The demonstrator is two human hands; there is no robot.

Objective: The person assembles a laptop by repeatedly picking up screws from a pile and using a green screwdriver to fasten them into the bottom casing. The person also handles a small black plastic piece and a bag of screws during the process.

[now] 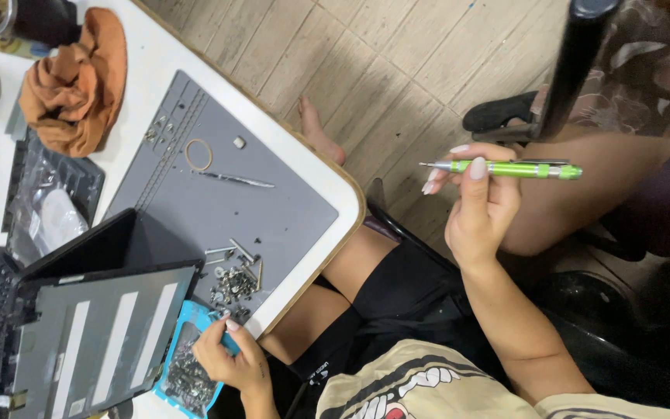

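Head view: right hand point(481, 208) raised off table point(304, 147), well right of it, fingers point(478, 167) pinching green screwdriver point(517, 168) near tip, shaft level. Left hand point(230, 358) at near table edge, fingers curled into blue tray point(182, 320) of screws; whether one is pinched, cannot tell. Loose screw pile point(234, 285) just beyond on grey mat point(226, 194); opened laptop point(79, 326) left. Advice: pick single screw, keep driver tip steady, avoid scattering pile.

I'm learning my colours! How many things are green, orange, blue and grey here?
Green: 1, the screwdriver in the right hand
Orange: 1, the cloth
Blue: 1, the tray of screws that the left hand touches
Grey: 1, the work mat
Total: 4
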